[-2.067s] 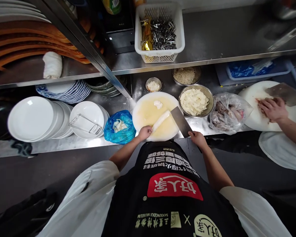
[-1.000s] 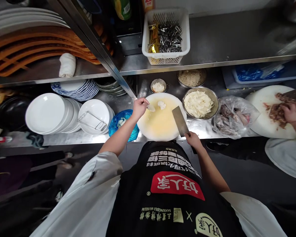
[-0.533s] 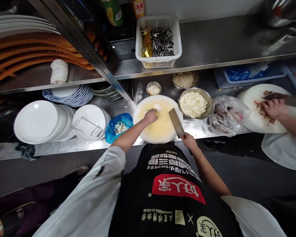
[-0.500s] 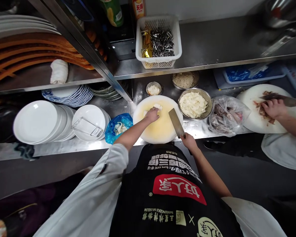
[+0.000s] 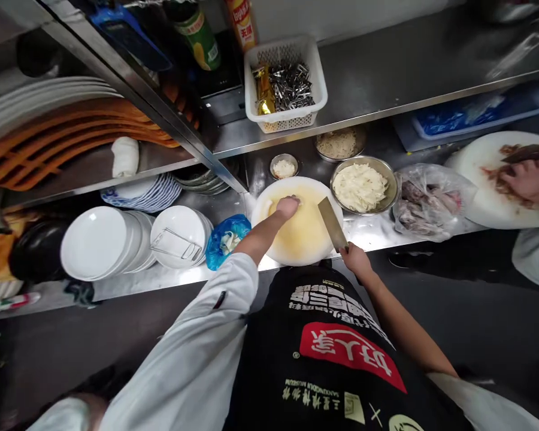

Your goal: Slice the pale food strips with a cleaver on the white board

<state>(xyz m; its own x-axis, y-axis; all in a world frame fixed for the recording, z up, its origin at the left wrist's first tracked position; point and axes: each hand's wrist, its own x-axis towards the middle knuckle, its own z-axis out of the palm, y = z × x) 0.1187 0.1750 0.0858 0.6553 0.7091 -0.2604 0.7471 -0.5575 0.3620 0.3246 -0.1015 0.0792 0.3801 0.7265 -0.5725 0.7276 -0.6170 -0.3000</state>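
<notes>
My right hand (image 5: 357, 262) grips the handle of a cleaver (image 5: 332, 224). Its broad blade rests over the right side of a round, yellow-stained cutting board (image 5: 303, 257). On the far part of the board, my left hand (image 5: 288, 207) is closed, its fingers curled down; what is under them is mostly hidden. A bit of white food shows just past its fingertips, and another white piece (image 5: 266, 207) lies to its left. Behind the board is a small bowl of chopped white food (image 5: 284, 168). To the right stands a metal bowl (image 5: 391, 190) heaped with pale slices (image 5: 359, 187).
Left of the board sit a blue bag (image 5: 215, 248) and stacked white plates (image 5: 94, 242). A clear bag of dark meat (image 5: 431, 200) lies at right. Beyond it, a co-worker's hand (image 5: 527, 179) rests on another board (image 5: 471, 197). A shelf with a white basket (image 5: 287, 123) overhangs the counter.
The view has shifted, moving the counter items rightward at left. My left hand has moved onto the white food it was beside, now covering most of it. The cleaver stays in my right hand.
</notes>
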